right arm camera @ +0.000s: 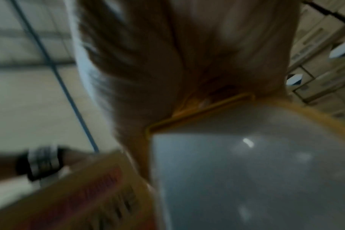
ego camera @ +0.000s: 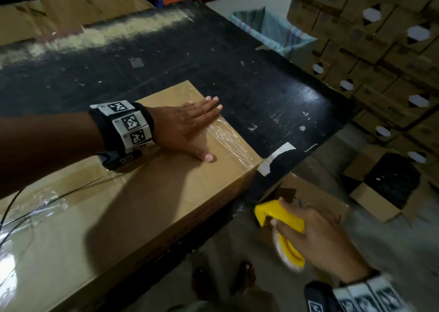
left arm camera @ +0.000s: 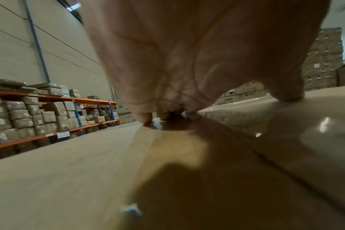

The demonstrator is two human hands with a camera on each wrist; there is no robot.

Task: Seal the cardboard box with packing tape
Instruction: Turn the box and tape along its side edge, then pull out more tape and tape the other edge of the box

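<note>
A closed brown cardboard box (ego camera: 147, 193) lies on a black table (ego camera: 213, 55). Shiny clear tape (ego camera: 228, 135) runs along its top seam and over the far right edge. My left hand (ego camera: 190, 124) lies flat on the box top near that edge, fingers straight, pressing on the tape; the left wrist view shows the palm (left arm camera: 187, 65) bearing down on the glossy box top (left arm camera: 89, 171). My right hand (ego camera: 316, 235) hangs off the table's near edge, below the box corner, gripping a yellow tape dispenser (ego camera: 282, 219) with a roll on it. The right wrist view is blurred; the yellow frame (right arm camera: 199, 112) shows under the palm.
Flattened cardboard (ego camera: 71, 9) lies beyond the table. Stacked cartons (ego camera: 380, 50) fill the right side, with an open sack (ego camera: 273, 28) and an open box (ego camera: 380, 188) on the floor. Orange shelving (left arm camera: 39, 118) with parcels stands at the left. White tape scraps (ego camera: 278, 157) stick to the table edge.
</note>
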